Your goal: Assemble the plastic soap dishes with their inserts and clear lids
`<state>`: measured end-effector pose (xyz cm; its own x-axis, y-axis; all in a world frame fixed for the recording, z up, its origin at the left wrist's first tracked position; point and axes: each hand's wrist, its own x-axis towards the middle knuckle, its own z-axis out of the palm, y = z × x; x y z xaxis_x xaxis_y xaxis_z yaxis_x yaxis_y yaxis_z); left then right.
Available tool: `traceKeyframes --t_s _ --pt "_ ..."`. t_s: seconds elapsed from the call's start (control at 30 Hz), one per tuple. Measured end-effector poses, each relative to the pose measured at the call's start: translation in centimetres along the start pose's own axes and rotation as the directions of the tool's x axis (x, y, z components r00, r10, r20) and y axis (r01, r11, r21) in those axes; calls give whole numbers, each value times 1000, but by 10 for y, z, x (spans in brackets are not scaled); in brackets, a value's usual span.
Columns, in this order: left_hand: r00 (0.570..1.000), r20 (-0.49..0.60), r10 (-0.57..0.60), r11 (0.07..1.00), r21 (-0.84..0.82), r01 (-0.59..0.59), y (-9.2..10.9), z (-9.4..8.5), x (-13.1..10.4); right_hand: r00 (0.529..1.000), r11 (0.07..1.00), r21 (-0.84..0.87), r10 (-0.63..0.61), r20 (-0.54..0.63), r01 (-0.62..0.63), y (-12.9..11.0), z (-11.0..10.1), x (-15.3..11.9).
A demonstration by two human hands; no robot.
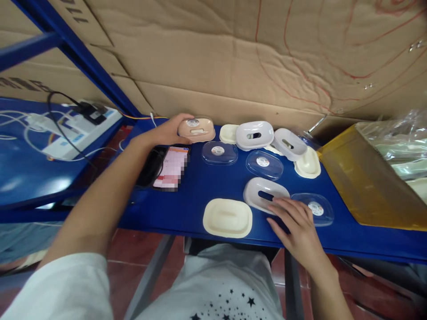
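At the back of the blue table, my left hand (175, 130) grips the left end of a peach-coloured case with a clear lid (196, 130). My right hand (295, 222) has its fingers spread, fingertips at the right front edge of a white oval frame (255, 187) with a slot. A cream tray (227, 218) lies to the left of that frame. Beside my right hand is a clear lid with a round sticker (323, 218). Two more clear lids (220, 153) (264, 165) lie mid-table, in front of two white frames (245, 140) (290, 151).
A phone (171, 166) lies on the left of the blue table (196, 186). Further left, a power strip (66, 144) holds plugs and cables. An open box (370, 186) with plastic-wrapped parts stands at the right. Cardboard (200, 58) rises behind the table.
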<state>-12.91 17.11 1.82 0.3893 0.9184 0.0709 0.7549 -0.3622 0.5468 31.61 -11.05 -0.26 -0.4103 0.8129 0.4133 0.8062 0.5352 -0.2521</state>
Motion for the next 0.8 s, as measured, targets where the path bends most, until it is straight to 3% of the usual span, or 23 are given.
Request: traceKeyframes --t_s 0.13,0.2,0.27,0.3,0.37,0.43,0.57,0.8 --pt "992 -123 34 987 158 -14 32 4 -37 1000 1000 -19 -2 -14 2 -1 5 5" --pt "961 -266 75 974 227 -13 59 12 -76 998 1000 10 17 -68 -17 -3 7 5" --pt "950 -287 122 982 176 -73 89 28 -122 990 996 68 60 -126 -52 -7 7 5" --pt "966 -222 130 988 114 -106 104 39 -145 986 992 107 85 -144 -70 -10 7 5" --pt "987 34 157 987 20 -157 129 65 -185 981 977 195 116 -155 -85 -20 7 4" --pt "982 138 127 992 11 -130 145 93 -212 985 961 269 107 -138 -67 -32 8 3" --pt "994 65 93 996 -16 -92 153 128 -224 999 945 326 16 -52 1 -57 15 2" --pt "995 9 102 993 -57 -101 159 137 -196 997 967 243 -82 -6 81 -61 27 16"
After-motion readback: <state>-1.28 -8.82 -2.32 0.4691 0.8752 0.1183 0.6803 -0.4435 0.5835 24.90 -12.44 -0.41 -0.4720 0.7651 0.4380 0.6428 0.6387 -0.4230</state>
